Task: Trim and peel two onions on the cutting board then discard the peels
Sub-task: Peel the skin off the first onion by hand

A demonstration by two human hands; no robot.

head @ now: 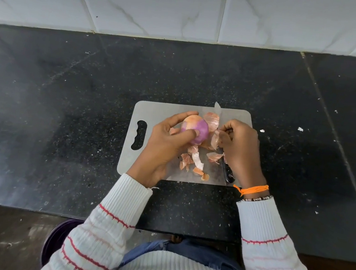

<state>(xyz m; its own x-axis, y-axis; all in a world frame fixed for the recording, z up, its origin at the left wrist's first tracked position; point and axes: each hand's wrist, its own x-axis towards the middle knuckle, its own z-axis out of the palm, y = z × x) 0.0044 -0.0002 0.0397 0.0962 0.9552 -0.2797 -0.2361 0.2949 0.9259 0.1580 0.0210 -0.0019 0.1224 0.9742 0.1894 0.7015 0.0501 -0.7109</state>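
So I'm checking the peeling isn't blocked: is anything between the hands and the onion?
Nothing visible. The left hand already grips the half-peeled purple onion directly, and the right hand pinches a papery skin flap beside it, above the grey cutting board.

You have one view only, from the camera on your head, looking steeply down and forward over the dark countertop [65, 100]. It sits close above the cutting board [160, 110], which lies centred, with the tiled wall [165, 6] at the far edge and your sleeves nearest.
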